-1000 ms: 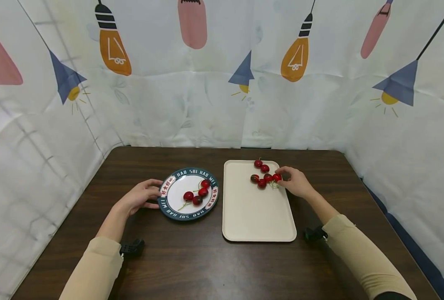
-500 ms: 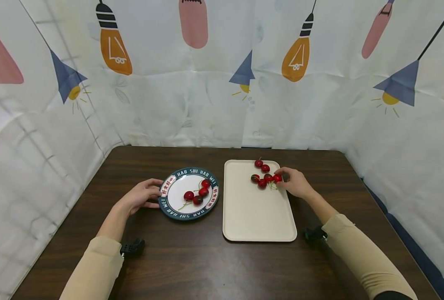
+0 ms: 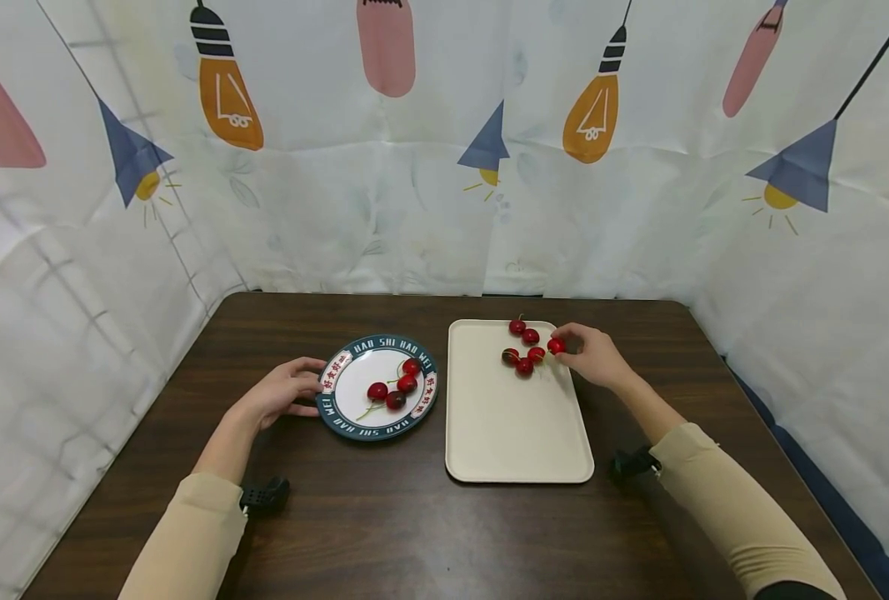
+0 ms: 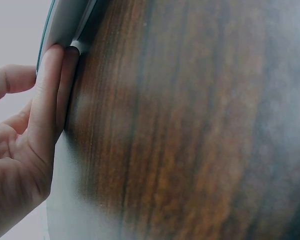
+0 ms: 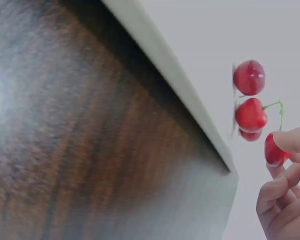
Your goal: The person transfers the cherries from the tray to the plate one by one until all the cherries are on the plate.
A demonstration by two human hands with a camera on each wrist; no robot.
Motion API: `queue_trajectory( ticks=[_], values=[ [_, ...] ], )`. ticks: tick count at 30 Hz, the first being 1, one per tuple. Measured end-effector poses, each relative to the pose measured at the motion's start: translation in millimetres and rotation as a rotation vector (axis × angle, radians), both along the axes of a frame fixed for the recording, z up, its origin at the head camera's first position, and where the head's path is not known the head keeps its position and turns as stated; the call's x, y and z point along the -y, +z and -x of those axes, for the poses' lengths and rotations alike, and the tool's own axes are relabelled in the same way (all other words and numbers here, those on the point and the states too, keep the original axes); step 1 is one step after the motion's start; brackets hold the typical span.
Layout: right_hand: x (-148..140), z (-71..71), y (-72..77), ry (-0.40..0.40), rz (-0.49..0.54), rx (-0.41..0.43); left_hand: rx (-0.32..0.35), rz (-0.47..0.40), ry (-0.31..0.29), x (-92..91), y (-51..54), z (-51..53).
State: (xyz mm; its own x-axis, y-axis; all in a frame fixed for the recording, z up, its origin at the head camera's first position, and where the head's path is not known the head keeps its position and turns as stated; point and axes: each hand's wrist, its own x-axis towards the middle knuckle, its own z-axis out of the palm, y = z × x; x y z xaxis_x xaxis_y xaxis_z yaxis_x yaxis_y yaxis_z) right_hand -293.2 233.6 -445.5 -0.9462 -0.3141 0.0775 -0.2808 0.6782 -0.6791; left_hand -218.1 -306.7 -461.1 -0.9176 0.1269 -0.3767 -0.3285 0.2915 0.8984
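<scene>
My left hand holds the left rim of a round plate with a dark blue lettered border. In the left wrist view, the thumb lies below the plate's flared edge and a finger meets it from above. Several cherries with green stems lie on the plate. Over the right edge of a cream tray, my right hand pinches a red cherry between thumb and fingers. Its stem reaches towards another cherry. Several cherries rest at the tray's far end.
Plate and tray stand side by side on a dark wooden table, a narrow strip of wood between them. A white printed curtain hangs behind the table and along both sides.
The cherry at the right end of the group has been lifted slightly by my right hand, which has risen and moved a little away from me. My left hand and the plate have stayed put.
</scene>
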Motion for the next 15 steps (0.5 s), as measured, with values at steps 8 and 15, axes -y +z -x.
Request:
queue_trajectory(
  ticks=[8,15],
  values=[
    [6,-1.3,14.4,0.021,0.008,-0.04,-0.003,0.0,-0.001,0.9,-0.8,0.5],
    [12,-1.0,26.0,0.03,0.004,-0.063,-0.003,-0.007,-0.006,1.2,-0.9,0.5]
  ],
)
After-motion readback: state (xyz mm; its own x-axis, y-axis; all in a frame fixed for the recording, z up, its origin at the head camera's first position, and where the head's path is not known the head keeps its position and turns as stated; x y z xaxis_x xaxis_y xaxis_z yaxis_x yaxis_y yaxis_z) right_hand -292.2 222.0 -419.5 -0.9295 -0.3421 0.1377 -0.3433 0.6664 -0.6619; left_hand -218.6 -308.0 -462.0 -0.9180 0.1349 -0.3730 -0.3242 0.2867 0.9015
